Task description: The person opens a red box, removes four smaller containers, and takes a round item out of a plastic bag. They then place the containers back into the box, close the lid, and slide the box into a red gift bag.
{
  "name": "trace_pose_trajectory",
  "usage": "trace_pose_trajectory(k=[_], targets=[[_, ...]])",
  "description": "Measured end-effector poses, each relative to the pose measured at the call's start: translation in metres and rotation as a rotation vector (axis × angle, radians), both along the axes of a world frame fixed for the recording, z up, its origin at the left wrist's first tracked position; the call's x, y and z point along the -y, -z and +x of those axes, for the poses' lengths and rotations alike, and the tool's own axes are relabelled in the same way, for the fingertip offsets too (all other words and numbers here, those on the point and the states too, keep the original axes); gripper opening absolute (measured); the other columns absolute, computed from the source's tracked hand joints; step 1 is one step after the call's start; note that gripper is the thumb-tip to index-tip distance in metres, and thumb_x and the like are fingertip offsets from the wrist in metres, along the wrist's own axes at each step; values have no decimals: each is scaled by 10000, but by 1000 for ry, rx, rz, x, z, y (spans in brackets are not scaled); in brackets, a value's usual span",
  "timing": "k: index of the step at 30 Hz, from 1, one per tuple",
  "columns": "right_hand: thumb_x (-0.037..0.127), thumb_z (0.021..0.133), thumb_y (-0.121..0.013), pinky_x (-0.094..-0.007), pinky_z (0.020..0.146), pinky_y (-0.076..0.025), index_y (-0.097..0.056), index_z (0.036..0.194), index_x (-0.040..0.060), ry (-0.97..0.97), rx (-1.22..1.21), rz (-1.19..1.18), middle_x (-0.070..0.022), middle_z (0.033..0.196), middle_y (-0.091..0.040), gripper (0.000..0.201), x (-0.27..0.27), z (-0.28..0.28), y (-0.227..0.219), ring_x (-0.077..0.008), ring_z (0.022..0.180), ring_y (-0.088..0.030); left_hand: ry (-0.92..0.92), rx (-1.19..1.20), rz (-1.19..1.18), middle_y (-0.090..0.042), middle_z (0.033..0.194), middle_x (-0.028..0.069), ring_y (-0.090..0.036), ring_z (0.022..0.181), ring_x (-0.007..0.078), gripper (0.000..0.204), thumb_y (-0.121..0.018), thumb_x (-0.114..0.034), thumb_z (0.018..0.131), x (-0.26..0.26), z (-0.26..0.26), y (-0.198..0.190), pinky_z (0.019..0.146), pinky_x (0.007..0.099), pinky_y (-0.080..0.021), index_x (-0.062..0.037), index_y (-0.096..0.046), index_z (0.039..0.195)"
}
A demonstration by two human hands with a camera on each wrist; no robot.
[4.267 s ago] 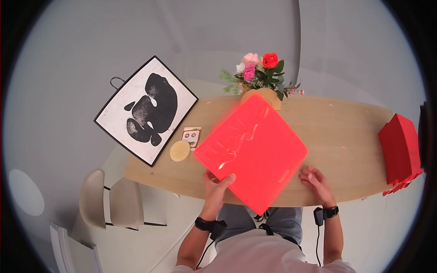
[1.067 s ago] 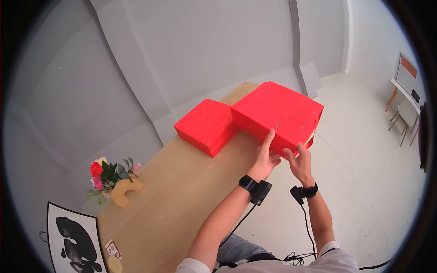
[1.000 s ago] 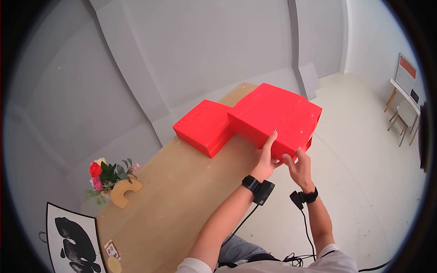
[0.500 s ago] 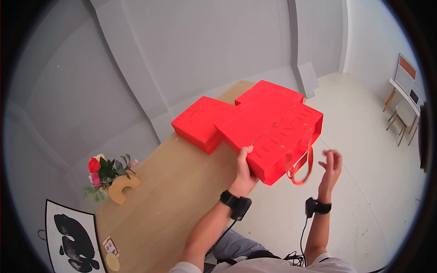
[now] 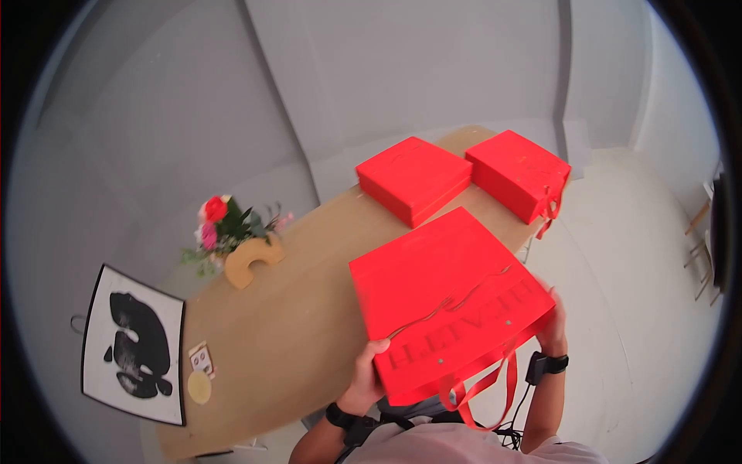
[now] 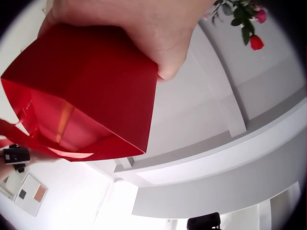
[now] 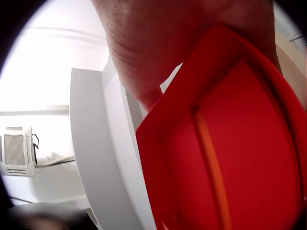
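Observation:
In the head view both hands hold a red paper gift bag (image 5: pixel 440 278) lying flat in front of the body, its ribbon handles (image 5: pixel 495 394) hanging from the mouth end. Dark lettering and a brown cord-like line run across its upper face. My left hand (image 5: pixel 363 379) grips the left side, thumb on top. On the right side my right hand (image 5: pixel 553 329) holds on, fingers partly hidden by the bag. The left wrist view shows the open mouth of the bag (image 6: pixel 100 91) below the left hand (image 6: pixel 144 28). An orange strip (image 7: pixel 211 163) shows inside in the right wrist view.
Farther along the wooden table (image 5: pixel 301 317) lie a red box (image 5: pixel 413 178) and another red gift bag (image 5: pixel 518 174). To the left are flowers (image 5: pixel 220 224), a wooden arch (image 5: pixel 251 259), a framed picture (image 5: pixel 135 344), a small card (image 5: pixel 201 359) and a round yellowish disc (image 5: pixel 199 387).
The gift bag has come off the other bag and nearer the body. My right hand, apart from it half a second ago, now holds its right side. The view has turned left.

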State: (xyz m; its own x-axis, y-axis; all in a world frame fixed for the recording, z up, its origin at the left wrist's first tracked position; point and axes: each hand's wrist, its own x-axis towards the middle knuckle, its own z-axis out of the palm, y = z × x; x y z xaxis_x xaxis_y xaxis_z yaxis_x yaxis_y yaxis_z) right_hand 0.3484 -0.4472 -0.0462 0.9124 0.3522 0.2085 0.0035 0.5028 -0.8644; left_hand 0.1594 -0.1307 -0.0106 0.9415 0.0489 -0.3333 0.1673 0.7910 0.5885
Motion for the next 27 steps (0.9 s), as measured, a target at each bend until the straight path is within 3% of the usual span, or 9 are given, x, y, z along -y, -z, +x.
trace_pose_trajectory(k=[6, 11, 13, 16, 20, 25, 27], targets=[[475, 1073, -393, -367, 1108, -420, -452, 1456, -94, -308, -41, -32, -173, 1420, -579, 688, -93, -35, 16, -248, 1304, -558, -268, -50, 33, -618, 1368, 176, -611, 1230, 289, 657, -594, -366, 909, -43, -97, 18, 1068, 417, -471, 40, -513, 1419], [442, 1100, -342, -410, 1140, -396, -493, 1435, -29, -510, -184, 15, -158, 1444, -571, 598, -168, -44, 63, -276, 1327, -545, -410, -44, 77, -624, 1366, 174, -616, 1228, 279, 643, -573, -379, 927, -82, -157, 36, 1069, 410, -469, 39, -526, 1413], [462, 1098, -343, -417, 1151, -389, -496, 1436, -12, -526, -276, -4, -152, 1459, -561, 602, -194, -54, 68, -275, 1347, -531, -471, -78, 128, -633, 1357, 169, -624, 1219, 271, 644, -554, -407, 943, -96, -171, 26, 1067, 402, -470, 39, -536, 1406], [469, 1097, -342, -415, 1151, -389, -489, 1442, -1, -599, -280, -48, -147, 1463, -557, 601, -236, -79, 40, -273, 1347, -531, -541, -58, 162, -644, 1344, 167, -634, 1206, 272, 653, -527, -454, 969, -123, -188, 38, 1063, 396, -473, 32, -539, 1404], [485, 1092, -349, -412, 1143, -394, -495, 1430, 3, -617, -270, -124, -147, 1460, -556, 606, -282, -91, 42, -263, 1347, -530, -624, -39, 84, -647, 1335, 177, -640, 1195, 277, 656, -492, -489, 996, -150, -195, 38, 1054, 395, -482, 31, -548, 1393], [518, 1073, -363, -391, 1161, -363, -424, 1501, -17, -661, -207, -174, -147, 1493, -527, 687, -313, -103, 39, -247, 1371, -505, -814, -45, 94, -670, 1283, 191, -657, 1166, 283, 622, -464, -474, 1015, -174, -193, 32, 1031, 412, -503, 47, -576, 1336], [516, 1072, -364, -390, 1156, -367, -425, 1499, -18, -654, -212, -182, -145, 1491, -528, 686, -316, -104, 41, -244, 1367, -508, -777, -19, 107, -678, 1265, 192, -665, 1151, 286, 607, -467, -457, 1015, -185, -196, 39, 1025, 413, -507, 49, -575, 1332]])
